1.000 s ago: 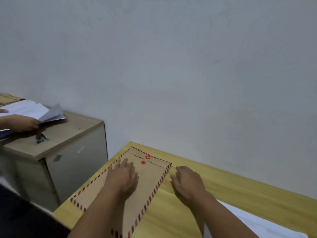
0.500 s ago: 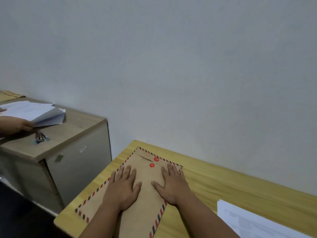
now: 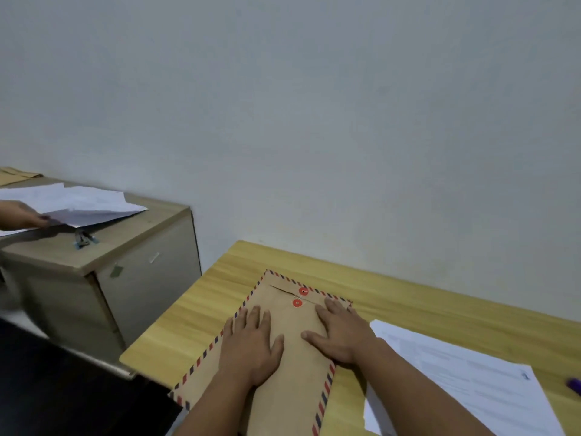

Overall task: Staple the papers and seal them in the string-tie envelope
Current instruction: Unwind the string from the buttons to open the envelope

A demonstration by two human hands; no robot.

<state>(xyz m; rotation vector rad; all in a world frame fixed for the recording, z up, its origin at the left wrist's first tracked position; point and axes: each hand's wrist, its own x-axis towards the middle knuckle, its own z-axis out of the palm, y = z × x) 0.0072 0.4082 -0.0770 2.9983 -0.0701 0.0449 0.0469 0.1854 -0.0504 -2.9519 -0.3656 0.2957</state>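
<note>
Two red buttons [image 3: 300, 296] with string between them close the brown striped-edge envelope [image 3: 292, 382], lying at the counter's [image 3: 201, 313] left end. Left hand [image 3: 250, 346] and right hand [image 3: 341, 333] press flat on it, fingers spread. White papers [image 3: 465, 382] lie just right; a purple object [image 3: 574, 384] sits at the right edge. Left, a cabinet [image 3: 103, 278] carries a stapler [image 3: 84, 239] and loose sheets [image 3: 78, 204] held by another person's hand [image 3: 22, 214].

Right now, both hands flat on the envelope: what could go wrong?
1. The string between the red buttons is barely visible; whether it is wound cannot be told, so the flap may reopen.
2. The envelope overhangs the table edge under the left hand; it could slide off.
3. The right hand is beside loose papers that seem not yet packed.
</note>
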